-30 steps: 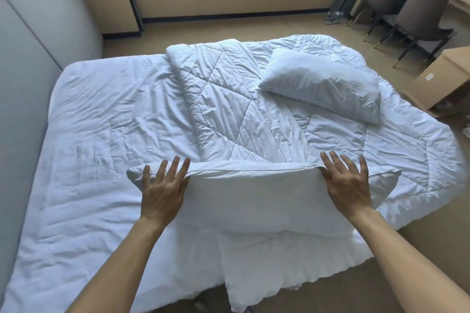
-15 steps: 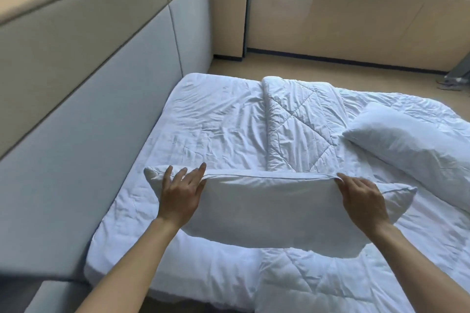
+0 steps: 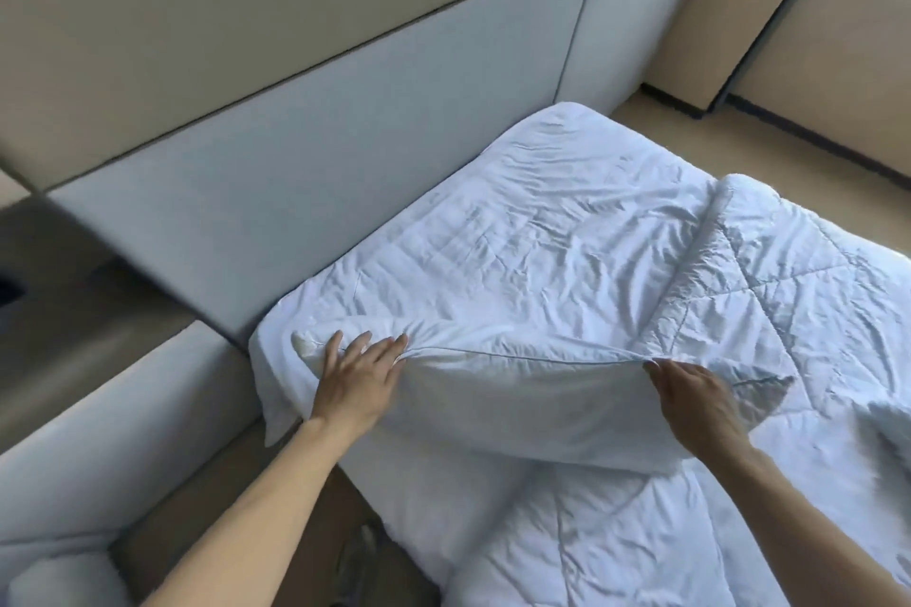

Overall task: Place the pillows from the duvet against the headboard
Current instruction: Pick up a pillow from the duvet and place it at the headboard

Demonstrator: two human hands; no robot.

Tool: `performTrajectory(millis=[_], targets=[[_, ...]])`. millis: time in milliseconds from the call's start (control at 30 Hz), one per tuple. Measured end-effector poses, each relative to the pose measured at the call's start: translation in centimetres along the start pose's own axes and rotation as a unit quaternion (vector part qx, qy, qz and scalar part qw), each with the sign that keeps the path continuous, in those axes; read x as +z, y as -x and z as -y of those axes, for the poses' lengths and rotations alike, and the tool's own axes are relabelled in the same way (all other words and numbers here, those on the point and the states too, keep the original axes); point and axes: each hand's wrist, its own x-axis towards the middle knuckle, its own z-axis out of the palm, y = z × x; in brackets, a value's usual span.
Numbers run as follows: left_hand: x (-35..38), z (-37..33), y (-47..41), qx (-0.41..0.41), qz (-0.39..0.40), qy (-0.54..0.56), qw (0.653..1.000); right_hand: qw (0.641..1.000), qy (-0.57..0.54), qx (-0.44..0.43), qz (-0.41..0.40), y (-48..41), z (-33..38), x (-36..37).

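I hold a white pillow [image 3: 522,404] by its two ends over the near corner of the bed. My left hand [image 3: 357,382] grips its left end and my right hand [image 3: 700,407] grips its right end. The pillow hangs just above the white sheet [image 3: 517,251], a short way from the grey padded headboard [image 3: 256,173] at the left. The quilted white duvet [image 3: 769,291] lies folded back at the right and spills over the near bed edge. The second pillow is out of view.
A padded bench or bedside unit [image 3: 98,414] stands at the lower left beside the bed. Beige floor [image 3: 690,123] and beige wall panels [image 3: 838,44] lie beyond the bed's far end.
The view has swung left toward the headboard. Both hands have carried the pillow left, off the duvet, to the bed corner near the headboard. The second pillow has left the view.
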Motion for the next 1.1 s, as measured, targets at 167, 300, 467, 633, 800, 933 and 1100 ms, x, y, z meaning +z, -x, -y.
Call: performTrajectory(millis=[167,300,467,633,800,933,1100], targets=[[1.2,-1.3,0.7,-0.020,0.044,0.002,0.999,0.996,-0.017,0.015,0.083,-1.1,-2.8,3.0],[0.8,-2.3,0.5,-0.061,0.091,0.052,0.993,0.994,-0.024,-0.008,0.106,-0.3,-4.5,3.6],[2.0,-2.0,-0.1,-0.041,0.058,0.017,0.997,0.995,0.007,-0.049,0.086,-1.2,-5.9,4.8],[3.2,-2.7,-1.2,-0.041,-0.041,-0.034,0.998,0.998,0.004,-0.051,0.027,-2.9,-5.3,5.9],[3.5,-2.9,-2.4,-0.050,-0.086,-0.050,0.994,0.999,-0.009,-0.005,-0.051,-5.1,-3.0,5.0],[2.0,-1.8,-3.4,-0.037,-0.138,-0.062,0.988,0.996,-0.017,-0.016,-0.087,-7.4,-1.1,3.8],[-0.3,0.4,-5.0,-0.048,-0.201,-0.073,0.976,0.993,-0.036,-0.027,-0.111,-11.4,2.0,2.0]])
